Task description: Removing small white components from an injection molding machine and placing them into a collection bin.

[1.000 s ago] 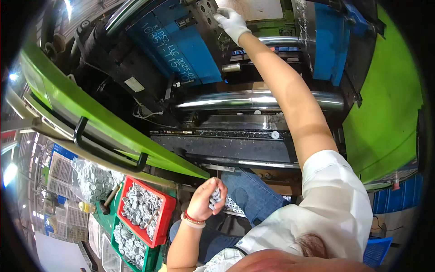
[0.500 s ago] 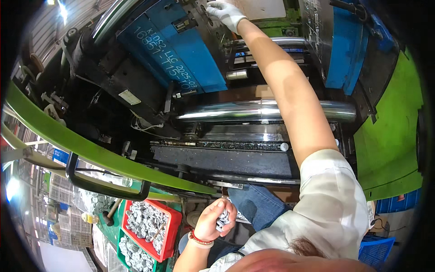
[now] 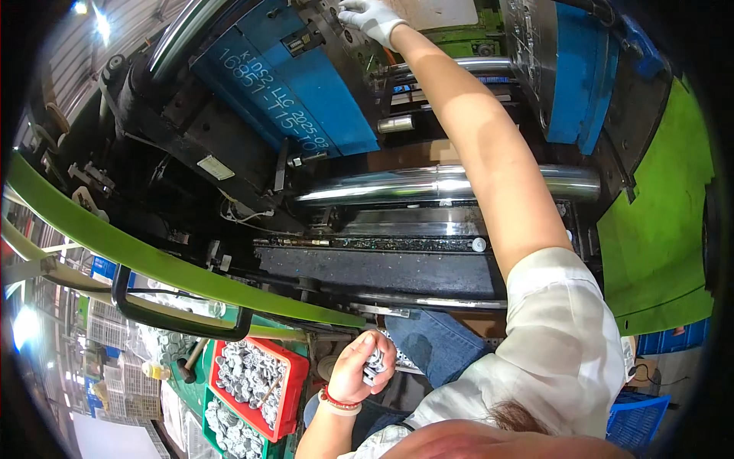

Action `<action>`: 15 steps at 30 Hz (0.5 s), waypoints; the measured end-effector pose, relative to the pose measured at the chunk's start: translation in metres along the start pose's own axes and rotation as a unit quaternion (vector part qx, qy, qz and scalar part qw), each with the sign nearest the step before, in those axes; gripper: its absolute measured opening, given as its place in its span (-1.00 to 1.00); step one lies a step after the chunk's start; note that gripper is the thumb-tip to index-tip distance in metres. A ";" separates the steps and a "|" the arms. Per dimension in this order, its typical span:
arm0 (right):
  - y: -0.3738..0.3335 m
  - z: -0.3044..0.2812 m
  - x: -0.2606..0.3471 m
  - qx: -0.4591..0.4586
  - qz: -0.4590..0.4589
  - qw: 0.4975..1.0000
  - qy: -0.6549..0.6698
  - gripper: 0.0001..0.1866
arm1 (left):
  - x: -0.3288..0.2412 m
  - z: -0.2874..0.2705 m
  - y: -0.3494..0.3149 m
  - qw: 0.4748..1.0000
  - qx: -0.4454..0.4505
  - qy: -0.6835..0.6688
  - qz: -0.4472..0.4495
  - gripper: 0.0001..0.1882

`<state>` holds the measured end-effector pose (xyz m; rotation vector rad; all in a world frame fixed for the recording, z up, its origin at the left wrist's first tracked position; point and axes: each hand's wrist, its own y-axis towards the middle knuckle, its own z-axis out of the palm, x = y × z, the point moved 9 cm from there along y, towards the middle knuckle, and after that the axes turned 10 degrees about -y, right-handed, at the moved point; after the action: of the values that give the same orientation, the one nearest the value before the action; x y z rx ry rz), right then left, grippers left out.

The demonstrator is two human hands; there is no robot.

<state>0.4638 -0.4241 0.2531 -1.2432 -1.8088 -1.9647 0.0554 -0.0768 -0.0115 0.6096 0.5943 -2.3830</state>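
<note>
My left hand, with a red beaded bracelet at the wrist, is closed around several small grey metal-looking parts. Part of that bunch is hidden by the fingers. At the top, my right hand in a white glove reaches to the steel face of a blue mould half. Its fingers are stretched out against the plate near round recesses; I see nothing held between them. The other blue mould half stands apart to the right.
Polished tie bars cross the machine below my right arm. A curved green guard with a black handle runs along the left. Beside it, a red bin and a green bin hold many small grey parts, near a hammer.
My right hand has shifted slightly left along the mould face. My left hand has turned a little and still grips the grey parts. The view has moved slightly.
</note>
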 end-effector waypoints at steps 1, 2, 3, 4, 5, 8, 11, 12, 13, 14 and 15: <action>0.002 0.001 0.001 0.007 -0.008 1.000 -0.014 -0.62 | 0.000 0.000 0.000 1.000 0.002 0.001 0.001 -0.70; 0.004 0.003 0.003 0.015 -0.017 0.999 -0.028 -0.62 | 0.000 0.001 0.000 1.000 0.005 -0.004 0.002 -0.70; 0.005 0.003 0.002 0.016 -0.015 0.999 -0.028 -0.62 | 0.000 0.000 0.001 1.000 0.003 0.001 0.002 -0.70; 0.007 0.003 0.001 0.020 -0.012 0.999 -0.040 -0.63 | 0.000 0.001 0.001 1.000 0.004 0.000 0.002 -0.70; 0.007 0.005 0.001 0.024 -0.009 0.998 -0.052 -0.64 | 0.000 0.002 0.001 1.000 0.009 -0.008 0.000 -0.70; 0.010 -0.007 0.003 -0.029 -0.003 0.994 -0.104 -0.66 | 0.001 0.002 0.001 1.000 0.008 0.006 0.000 -0.70; 0.010 0.002 0.013 0.018 -0.032 0.995 -0.091 -0.66 | 0.002 0.002 0.002 1.000 0.011 -0.002 -0.003 -0.71; 0.009 0.002 0.015 0.018 -0.033 0.995 -0.091 -0.66 | 0.002 0.002 0.002 1.000 0.007 0.005 -0.002 -0.71; 0.009 0.001 0.017 0.013 -0.033 0.996 -0.084 -0.66 | 0.002 0.002 0.002 1.000 0.008 0.006 -0.002 -0.71; 0.008 0.001 0.019 0.008 -0.032 0.997 -0.076 -0.66 | 0.003 0.003 0.002 1.000 0.011 -0.001 -0.004 -0.71; 0.007 0.001 0.019 0.008 -0.032 0.996 -0.077 -0.66 | 0.003 0.003 0.002 1.000 0.009 0.007 -0.004 -0.71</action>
<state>0.4566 -0.4174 0.2707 -1.3832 -1.9545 -1.9323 0.0538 -0.0807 -0.0116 0.6336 0.5819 -2.3960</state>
